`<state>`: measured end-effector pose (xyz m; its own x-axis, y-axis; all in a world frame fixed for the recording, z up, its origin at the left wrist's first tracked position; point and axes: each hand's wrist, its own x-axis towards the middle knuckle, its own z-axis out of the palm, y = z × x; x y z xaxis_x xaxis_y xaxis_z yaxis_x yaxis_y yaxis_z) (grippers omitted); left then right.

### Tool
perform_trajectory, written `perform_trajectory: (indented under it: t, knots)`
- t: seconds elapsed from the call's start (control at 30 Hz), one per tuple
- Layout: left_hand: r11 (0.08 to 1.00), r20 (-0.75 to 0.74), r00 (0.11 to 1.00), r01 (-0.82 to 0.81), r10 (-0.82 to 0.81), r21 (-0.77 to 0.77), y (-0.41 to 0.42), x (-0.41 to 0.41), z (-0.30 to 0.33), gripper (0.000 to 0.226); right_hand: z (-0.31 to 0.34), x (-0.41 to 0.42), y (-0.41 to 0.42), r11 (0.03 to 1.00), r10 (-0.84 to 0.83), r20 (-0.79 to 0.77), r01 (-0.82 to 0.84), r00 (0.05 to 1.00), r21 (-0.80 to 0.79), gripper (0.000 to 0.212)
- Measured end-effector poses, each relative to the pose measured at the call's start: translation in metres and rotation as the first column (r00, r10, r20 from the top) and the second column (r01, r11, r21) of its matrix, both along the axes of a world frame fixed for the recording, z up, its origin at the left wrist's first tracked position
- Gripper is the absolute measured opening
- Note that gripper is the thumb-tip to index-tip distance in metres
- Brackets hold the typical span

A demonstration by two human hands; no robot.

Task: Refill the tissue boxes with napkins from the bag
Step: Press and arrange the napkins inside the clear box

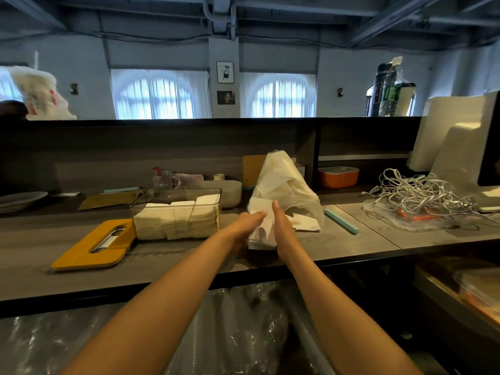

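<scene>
Both hands, the left hand point(250, 221) and right hand point(281, 226), press flat-fingered on a stack of napkins point(262, 228) just near of the bag point(284, 185), and the clear tissue box point(177, 212), seemingly near full, lies left, nearer the left hand

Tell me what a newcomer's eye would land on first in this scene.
First, the two hands, left hand and right hand, pressing a stack of white napkins between straight fingers at the centre of the counter, just in front of the plastic bag. To their left stands the clear tissue box, partly filled, with its yellow lid lying flat beside it. Far right, a tangle of white cables catches the eye.
</scene>
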<state>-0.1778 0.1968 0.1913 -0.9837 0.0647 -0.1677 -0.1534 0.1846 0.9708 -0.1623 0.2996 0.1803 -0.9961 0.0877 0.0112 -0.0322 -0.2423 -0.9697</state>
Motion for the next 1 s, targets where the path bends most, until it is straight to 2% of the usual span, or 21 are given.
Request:
perform_trajectory:
  t: [0.07,0.17,0.2,0.27,0.37,0.43,0.53,0.6,0.67,0.73,0.87,1.0]
  knots:
    - [0.997,-0.042,0.996,-0.073,0.074,0.007,0.006,-0.001,-0.004,0.044,0.000,0.002,-0.002,0.999,0.031,0.018,-0.031,0.999,-0.015,0.052]
    - [0.959,-0.084,0.972,-0.197,0.218,0.204,0.002,-0.009,-0.011,0.047,-0.005,-0.001,-0.005,0.999,0.044,-0.034,-0.045,0.998,-0.029,0.048]
    - [0.936,-0.097,0.957,-0.243,0.275,0.255,0.000,-0.007,-0.011,0.043,-0.007,-0.002,-0.005,0.998,0.064,-0.056,-0.064,0.996,0.001,0.045]
    - [0.905,-0.108,0.934,-0.294,0.340,0.307,0.000,-0.008,-0.013,0.034,-0.009,0.000,-0.006,0.981,0.123,-0.094,-0.107,0.988,0.161,0.036]
    - [0.871,-0.088,0.932,-0.292,0.352,0.396,-0.004,-0.006,-0.015,0.037,-0.014,-0.001,-0.010,0.903,0.206,-0.108,-0.147,0.973,0.404,0.033]
    - [0.865,-0.093,0.934,-0.279,0.346,0.417,-0.010,-0.006,-0.019,0.035,-0.015,-0.001,-0.010,0.868,0.228,-0.090,-0.160,0.970,0.469,0.037]
    - [0.834,-0.108,0.928,-0.263,0.356,0.485,-0.023,-0.001,-0.024,0.030,-0.014,-0.002,-0.008,0.847,0.234,-0.105,-0.150,0.966,0.511,0.038]
    - [0.820,-0.122,0.938,-0.213,0.323,0.531,-0.032,0.002,-0.028,0.037,-0.013,-0.005,-0.005,0.910,0.147,-0.123,-0.086,0.982,0.406,0.042]
    - [0.849,-0.139,0.956,-0.155,0.257,0.506,-0.038,0.005,-0.031,0.041,-0.014,-0.007,0.000,0.975,-0.016,-0.124,0.043,0.992,0.220,0.045]
    - [0.899,-0.192,0.960,-0.105,0.203,0.425,-0.039,0.007,-0.033,0.040,-0.016,-0.009,0.004,0.974,-0.133,-0.150,0.157,0.980,0.161,0.043]
    - [0.983,-0.292,0.942,-0.131,0.163,0.126,-0.029,0.009,-0.034,0.047,-0.016,-0.009,-0.001,0.942,-0.182,-0.151,0.216,0.972,0.255,0.043]
    - [0.969,-0.364,0.900,-0.243,0.240,0.038,-0.017,0.009,-0.029,0.043,-0.012,-0.010,-0.007,0.905,-0.137,-0.107,0.168,0.985,0.390,0.056]
